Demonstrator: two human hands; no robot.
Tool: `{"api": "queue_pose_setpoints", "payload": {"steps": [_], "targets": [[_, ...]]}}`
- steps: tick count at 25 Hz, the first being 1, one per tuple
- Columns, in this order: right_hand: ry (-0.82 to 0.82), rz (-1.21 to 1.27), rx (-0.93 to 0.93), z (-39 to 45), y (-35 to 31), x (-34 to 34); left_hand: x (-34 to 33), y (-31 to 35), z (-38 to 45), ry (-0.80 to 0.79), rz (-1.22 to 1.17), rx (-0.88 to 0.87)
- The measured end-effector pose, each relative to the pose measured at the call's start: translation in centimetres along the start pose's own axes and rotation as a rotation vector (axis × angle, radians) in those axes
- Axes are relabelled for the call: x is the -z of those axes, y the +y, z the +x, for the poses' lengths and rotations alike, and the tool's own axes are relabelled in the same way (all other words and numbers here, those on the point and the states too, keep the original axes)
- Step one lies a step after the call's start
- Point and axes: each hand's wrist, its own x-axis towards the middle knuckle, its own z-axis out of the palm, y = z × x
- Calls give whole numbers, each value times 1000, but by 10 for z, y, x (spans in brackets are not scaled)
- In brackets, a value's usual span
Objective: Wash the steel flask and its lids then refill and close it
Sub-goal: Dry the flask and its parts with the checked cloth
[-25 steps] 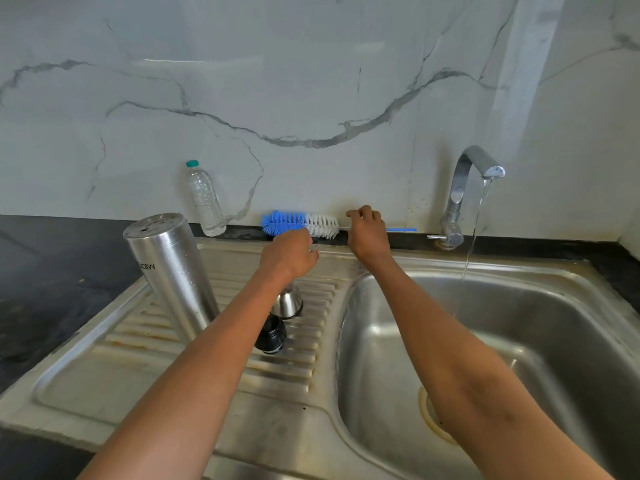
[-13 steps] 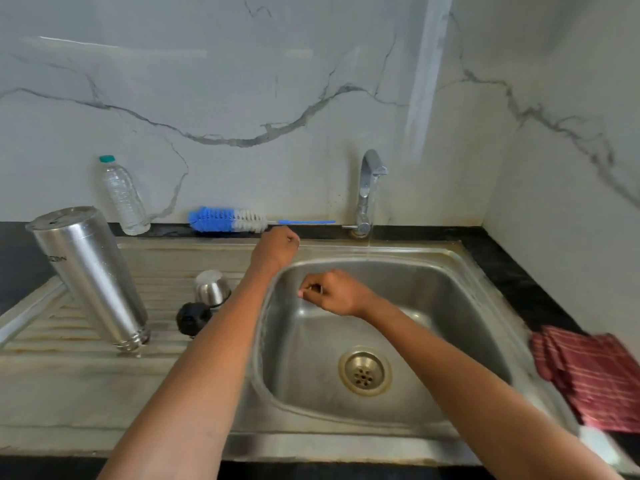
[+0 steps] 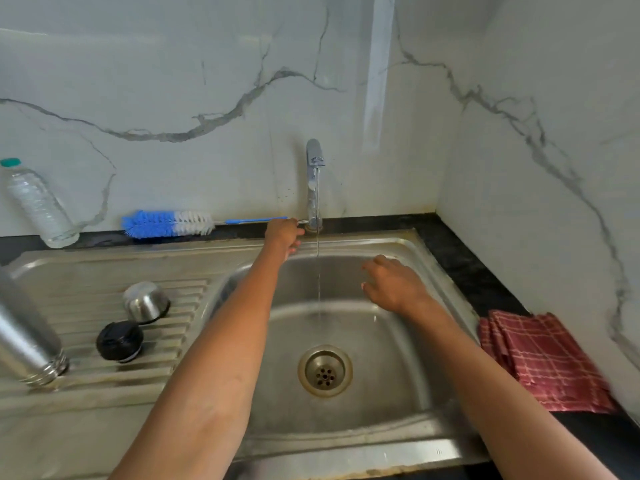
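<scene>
No text, label, brand or number can be read anywhere: the flask (image 3: 26, 344), the bottle (image 3: 38, 204) and the tap (image 3: 314, 181) show no legible marking.

white marble wall (image 3: 207, 81), black countertop (image 3: 460, 258)

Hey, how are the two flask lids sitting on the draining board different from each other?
The shiny steel cup lid is bare metal and dome-shaped; the black plastic stopper lid is dark, matte and flatter on top. The steel cup lid lies farther back, toward the wall, while the black stopper lid lies nearer the front edge. Both rest on the ribbed draining board, untouched by either hand.
</scene>
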Motion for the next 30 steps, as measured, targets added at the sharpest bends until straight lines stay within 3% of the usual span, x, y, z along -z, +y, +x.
{"api": "queue_pose_setpoints", "payload": {"steps": [5,8,15,21,23,27,30], "targets": [[110,97,-46,0,7,-7,-2,-3,11,-25,-246,117],[159,120,-43,2,5,-5,-2,-2,11,-43,-335,100],[126,132,-42,5,1,-7,-9,21,-7,13,-104,-74],[76,126,-51,6,-4,-6,-13,24,-30,-104,91,-142],[61,110,-46,4,-5,-4,-7,22,-32,-127,91,-157],[63,67,-36,0,-10,0,2,7,-47,46,-35,-254],[61,50,-16,-4,-17,1,19,-9,-72,57,-3,-294]]}}
